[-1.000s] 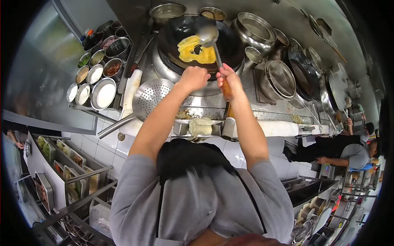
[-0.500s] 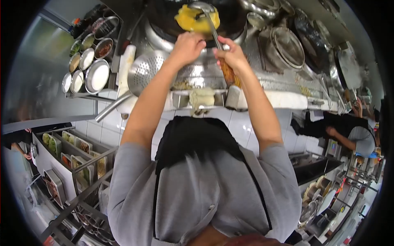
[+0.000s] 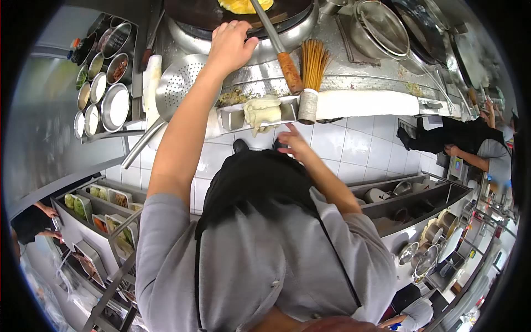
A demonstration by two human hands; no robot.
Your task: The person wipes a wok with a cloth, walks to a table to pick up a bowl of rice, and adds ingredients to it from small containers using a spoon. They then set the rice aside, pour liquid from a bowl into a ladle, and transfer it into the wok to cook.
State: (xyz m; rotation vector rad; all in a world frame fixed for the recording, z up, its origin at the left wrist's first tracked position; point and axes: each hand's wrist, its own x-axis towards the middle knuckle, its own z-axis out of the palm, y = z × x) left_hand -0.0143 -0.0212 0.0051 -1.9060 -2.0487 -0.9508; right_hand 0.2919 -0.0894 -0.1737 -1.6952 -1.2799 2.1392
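My left hand [image 3: 232, 41] reaches up and grips the near rim of the dark wok [image 3: 193, 14], which holds a yellow egg sheet [image 3: 243, 5] at the top edge of the view. A steel ladle with a wooden handle [image 3: 290, 72] lies in the wok, its handle sticking out over the stove front, with no hand on it. My right hand [image 3: 290, 145] is low in front of the tiled stove front, fingers apart and holding nothing, next to a black knob [image 3: 241, 146].
A bamboo brush [image 3: 314, 61], a pale cloth [image 3: 263, 110] and a perforated skimmer [image 3: 177, 88] lie on the stove ledge. Seasoning bowls [image 3: 113, 105] stand at left, food trays [image 3: 110, 221] below. Another person [image 3: 475, 149] bends at right. A strainer [image 3: 381, 25] sits at upper right.
My right hand has let go of the ladle handle and dropped down to the stove front. The view has tilted down, pushing the wok to the top edge. My left hand stays on the wok.
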